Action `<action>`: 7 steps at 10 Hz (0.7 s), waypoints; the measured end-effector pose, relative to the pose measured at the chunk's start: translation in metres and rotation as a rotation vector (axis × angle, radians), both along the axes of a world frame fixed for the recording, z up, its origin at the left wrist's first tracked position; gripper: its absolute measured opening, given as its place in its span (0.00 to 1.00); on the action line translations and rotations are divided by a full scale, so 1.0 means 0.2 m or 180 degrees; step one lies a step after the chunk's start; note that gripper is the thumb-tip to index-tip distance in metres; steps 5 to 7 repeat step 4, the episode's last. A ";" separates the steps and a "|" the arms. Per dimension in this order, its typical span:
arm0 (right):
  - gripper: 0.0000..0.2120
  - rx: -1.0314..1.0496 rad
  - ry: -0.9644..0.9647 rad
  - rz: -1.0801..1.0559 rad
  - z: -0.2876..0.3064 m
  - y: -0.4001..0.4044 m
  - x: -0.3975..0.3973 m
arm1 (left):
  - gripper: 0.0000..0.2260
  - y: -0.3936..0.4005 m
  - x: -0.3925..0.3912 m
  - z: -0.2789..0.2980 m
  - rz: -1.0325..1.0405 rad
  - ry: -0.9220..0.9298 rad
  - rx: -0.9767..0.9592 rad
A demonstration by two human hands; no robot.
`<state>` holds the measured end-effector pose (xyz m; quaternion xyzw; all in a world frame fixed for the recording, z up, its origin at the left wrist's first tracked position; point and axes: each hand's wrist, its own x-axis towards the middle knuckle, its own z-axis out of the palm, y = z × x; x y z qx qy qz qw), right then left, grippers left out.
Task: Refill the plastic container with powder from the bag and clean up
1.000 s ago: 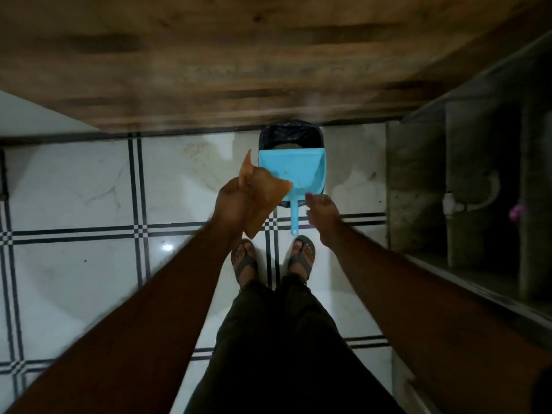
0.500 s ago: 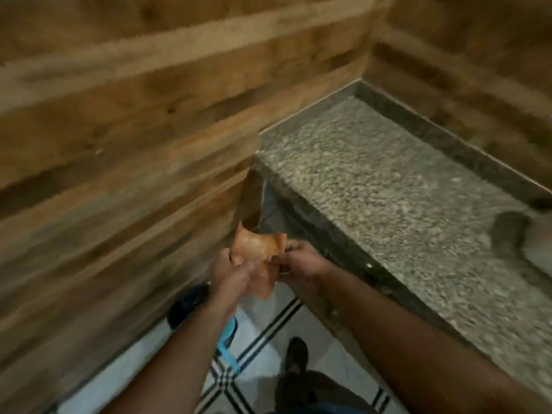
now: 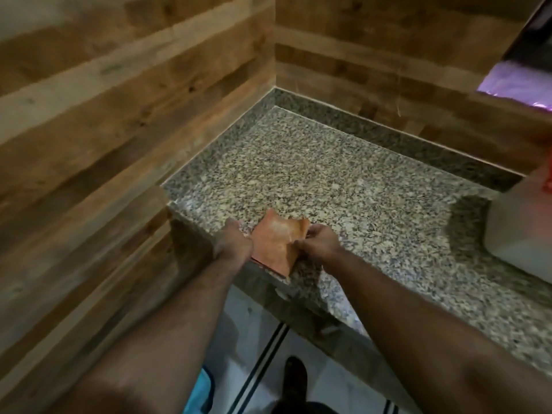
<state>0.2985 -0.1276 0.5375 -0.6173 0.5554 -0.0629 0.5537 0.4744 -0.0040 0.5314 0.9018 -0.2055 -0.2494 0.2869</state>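
At a granite counter [image 3: 343, 174] set in a wood-panelled corner, a person's left hand [image 3: 231, 245] and right hand [image 3: 318, 245] each pinch a side of an orange bag [image 3: 276, 243] at the counter's front edge.

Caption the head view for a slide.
Both hands, left hand and right hand, hold an orange cloth at the granite counter's front edge.

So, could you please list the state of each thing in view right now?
Orange cloth: held in both hands, spread at the counter's front edge.
Left hand: gripping the cloth's left side.
Right hand: pinching the cloth's right side.
Granite counter: bare around the cloth.
White container: on the counter, cropped, contents unclear.
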 end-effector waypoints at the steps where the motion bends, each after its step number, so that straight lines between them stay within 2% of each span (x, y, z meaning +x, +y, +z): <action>1: 0.18 -0.0386 0.0498 0.0142 -0.08 -0.05 -0.04 | 0.29 0.02 -0.02 -0.09 -0.0272 -0.0468 0.0468; 3: 0.11 -0.0830 0.0560 0.0348 -0.03 0.04 -0.16 | 0.24 0.08 -0.20 -0.03 -0.0985 -0.0904 0.0282; 4: 0.18 -0.0934 0.0481 0.0076 0.07 0.11 -0.26 | 0.26 0.06 -0.26 0.06 -0.1249 -0.0988 0.0007; 7: 0.18 -0.0934 0.0481 0.0076 0.07 0.11 -0.26 | 0.26 0.06 -0.26 0.06 -0.1249 -0.0988 0.0007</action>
